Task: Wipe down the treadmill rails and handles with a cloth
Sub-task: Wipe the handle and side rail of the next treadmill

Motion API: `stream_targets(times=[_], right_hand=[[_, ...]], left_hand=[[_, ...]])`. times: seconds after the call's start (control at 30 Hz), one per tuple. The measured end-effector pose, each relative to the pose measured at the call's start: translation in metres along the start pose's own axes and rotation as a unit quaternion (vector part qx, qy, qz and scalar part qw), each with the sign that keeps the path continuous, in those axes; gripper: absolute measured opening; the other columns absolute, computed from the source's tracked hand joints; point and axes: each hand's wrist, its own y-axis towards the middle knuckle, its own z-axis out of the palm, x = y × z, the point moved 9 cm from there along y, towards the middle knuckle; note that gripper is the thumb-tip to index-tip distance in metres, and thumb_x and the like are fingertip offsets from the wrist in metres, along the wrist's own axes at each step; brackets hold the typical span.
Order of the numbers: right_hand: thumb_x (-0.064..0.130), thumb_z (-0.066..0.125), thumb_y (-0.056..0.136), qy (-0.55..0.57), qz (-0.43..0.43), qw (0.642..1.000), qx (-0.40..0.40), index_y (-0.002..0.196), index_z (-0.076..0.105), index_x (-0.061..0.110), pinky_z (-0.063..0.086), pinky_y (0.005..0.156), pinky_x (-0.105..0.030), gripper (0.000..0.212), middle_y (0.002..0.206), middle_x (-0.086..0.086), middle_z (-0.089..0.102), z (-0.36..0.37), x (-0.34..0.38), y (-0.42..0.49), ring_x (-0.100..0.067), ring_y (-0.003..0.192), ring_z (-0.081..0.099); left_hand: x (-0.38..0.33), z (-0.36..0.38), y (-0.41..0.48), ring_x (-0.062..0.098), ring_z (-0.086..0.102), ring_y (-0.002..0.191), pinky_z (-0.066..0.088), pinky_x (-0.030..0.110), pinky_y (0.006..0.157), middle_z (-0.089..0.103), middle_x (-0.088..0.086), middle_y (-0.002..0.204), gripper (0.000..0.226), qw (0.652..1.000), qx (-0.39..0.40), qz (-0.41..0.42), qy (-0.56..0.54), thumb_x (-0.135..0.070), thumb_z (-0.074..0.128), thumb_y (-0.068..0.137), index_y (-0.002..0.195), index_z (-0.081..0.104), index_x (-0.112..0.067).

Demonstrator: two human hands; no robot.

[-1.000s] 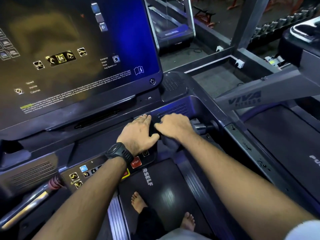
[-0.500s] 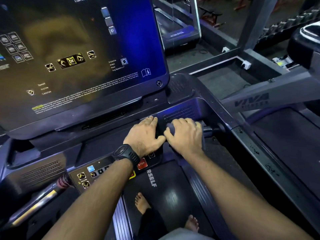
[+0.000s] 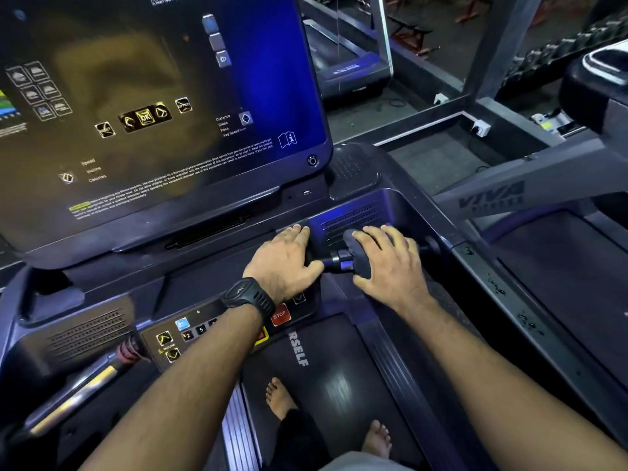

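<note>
**Cloth on right-side handle, both hands at the console**

The person stands on the treadmill belt with bare feet, facing the console screen, which is lit with icons and text.

The cloth, dark and bunched, sits on the short right-side handle that juts out from the console housing below a perforated grille. The right hand covers the cloth from above. Its fingers curve over the bundle and its thumb splays on the near side, so the hand is clamped on the cloth and holds it against the handle. A short bare stretch of the handle, metallic with a blue glint, shows between the two hands.

The left hand lies palm down on the console edge, just beside the inner end of the handle. Its fingers are fairly straight and close together, and it grips nothing. Its thumb reaches toward the bare metal; I cannot tell whether it touches. A black wristwatch sits on that wrist, and a red STOP button lies just beside it on the control panel.

The left-side handle, catching a yellow reflection, is at lower left, well apart from both hands. The side rail to the right carries scattered dark spots. Beyond it, a neighbouring machine's arm is marked VIVA.
</note>
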Motion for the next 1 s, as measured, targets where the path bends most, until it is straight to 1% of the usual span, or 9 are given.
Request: stream_targets(times=[0.17,0.3,0.4,0.5,0.63,0.77,0.83,0.93,1.0], right_hand=[[0.025,0.077,0.056,0.075,0.029,0.997,0.009,0.123,0.063,0.027,0.049,0.090,-0.048,0.069,0.121,0.010,0.064,-0.010,-0.002,0.007,-0.025,0.115,0.057],[0.011,0.068,0.065,0.186,0.101,0.976,-0.041,0.110,0.068,0.024,0.050,0.087,-0.045,0.047,0.109,0.006,0.069,-0.025,-0.007,0.013,-0.029,0.105,0.061],[0.010,0.065,0.072,0.258,0.284,0.922,-0.058,0.112,0.065,0.027,0.048,0.084,-0.041,0.044,0.113,0.001,0.066,-0.037,-0.022,0.029,-0.031,0.106,0.059],[0.012,0.065,0.077,0.275,0.433,0.854,-0.086,0.119,0.059,0.026,0.049,0.091,-0.043,0.044,0.123,-0.003,0.062,-0.042,-0.021,0.043,-0.033,0.113,0.058],[0.011,0.063,0.083,0.275,0.480,0.831,-0.049,0.122,0.058,0.023,0.048,0.100,-0.050,0.041,0.126,-0.006,0.062,-0.030,0.001,0.070,-0.034,0.122,0.056],[0.015,0.067,0.088,0.251,0.544,0.794,-0.102,0.135,0.047,0.025,0.040,0.102,-0.051,0.053,0.145,-0.004,0.046,-0.027,0.002,0.092,-0.033,0.135,0.042],[0.019,0.071,0.087,0.249,0.603,0.751,-0.103,0.141,0.040,0.023,0.038,0.105,-0.054,0.062,0.155,-0.005,0.035,-0.006,0.003,0.088,-0.036,0.141,0.033],[0.034,0.068,0.091,0.319,0.683,0.649,-0.097,0.153,0.028,0.021,0.030,0.114,-0.055,0.075,0.164,-0.012,0.019,0.044,0.018,0.066,-0.044,0.148,0.017],[0.046,0.060,0.096,0.347,0.690,0.625,-0.111,0.160,0.019,0.020,0.024,0.117,-0.054,0.080,0.167,-0.015,0.010,0.059,0.024,0.063,-0.046,0.150,0.010]], left_hand=[[0.001,0.001,-0.001,0.021,0.022,0.151,0.020,0.038,0.123,0.026,0.010,0.163,0.083,0.999,0.025,0.003,-0.022,-0.052,0.034,0.083,0.156,0.028,-0.013],[0.003,-0.011,0.006,0.019,0.008,0.154,0.006,0.043,0.125,0.023,0.004,0.165,0.072,0.999,-0.001,0.019,-0.047,-0.035,0.052,0.090,0.156,0.030,-0.016],[0.000,-0.028,0.015,0.021,0.001,0.154,0.000,0.043,0.125,0.021,0.005,0.165,0.070,0.998,-0.034,0.062,0.003,-0.031,0.054,0.092,0.156,0.029,-0.016],[-0.006,-0.042,0.029,0.024,-0.001,0.154,-0.002,0.044,0.125,0.017,0.007,0.166,0.070,0.985,-0.044,0.135,0.101,-0.031,0.050,0.093,0.157,0.026,-0.015],[-0.004,-0.052,0.048,0.026,-0.006,0.154,-0.005,0.047,0.124,0.011,0.008,0.167,0.071,0.953,-0.042,0.204,0.221,-0.036,0.046,0.095,0.158,0.020,-0.015],[0.002,-0.058,0.066,0.029,-0.003,0.154,-0.003,0.051,0.124,0.010,0.012,0.167,0.074,0.916,-0.062,0.273,0.288,-0.040,0.047,0.094,0.158,0.021,-0.011],[0.006,-0.059,0.073,0.031,0.005,0.154,0.002,0.054,0.124,0.017,0.015,0.165,0.074,0.893,-0.082,0.317,0.310,-0.039,0.050,0.092,0.156,0.028,-0.009],[0.007,-0.061,0.082,0.033,0.021,0.151,0.013,0.057,0.122,0.030,0.017,0.160,0.074,0.852,-0.117,0.372,0.350,-0.042,0.055,0.086,0.150,0.040,-0.007],[0.007,-0.057,0.088,0.035,0.020,0.151,0.011,0.059,0.121,0.026,0.019,0.161,0.076,0.831,-0.118,0.395,0.374,-0.045,0.051,0.087,0.151,0.037,-0.006]])
